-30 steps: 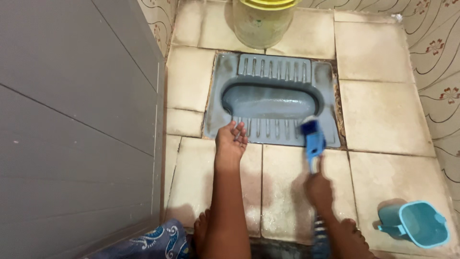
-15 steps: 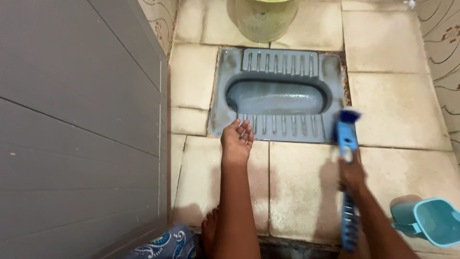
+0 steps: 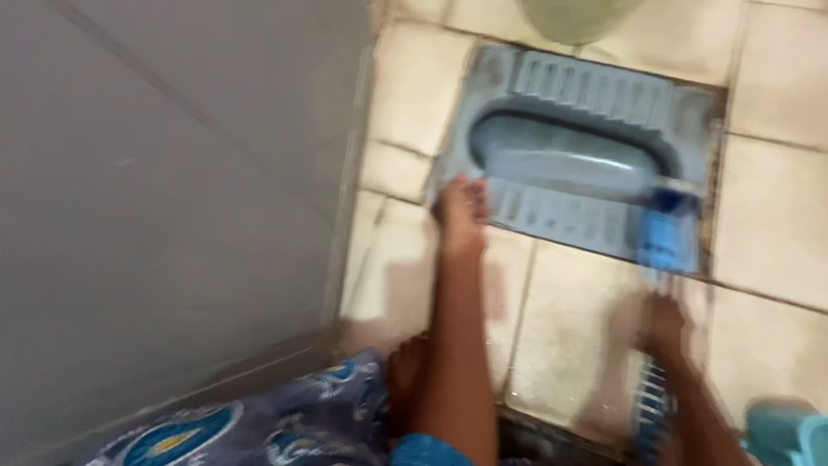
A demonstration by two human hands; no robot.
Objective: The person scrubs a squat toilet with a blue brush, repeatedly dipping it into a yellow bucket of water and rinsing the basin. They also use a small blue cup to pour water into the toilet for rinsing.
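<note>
Glossy grey ceramic squat pan [image 3: 595,112], blue plastic brush [image 3: 666,237], matt tiles [image 3: 586,328]

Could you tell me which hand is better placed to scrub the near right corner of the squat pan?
Right. The right hand grips the blue brush, whose head lies over that corner of the squat pan. The left hand rests empty at the pan's near left edge.

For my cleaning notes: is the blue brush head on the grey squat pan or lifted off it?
On it, apparently: the blue brush head overlaps the grey squat pan at its near right corner; blur hides actual contact.
</note>
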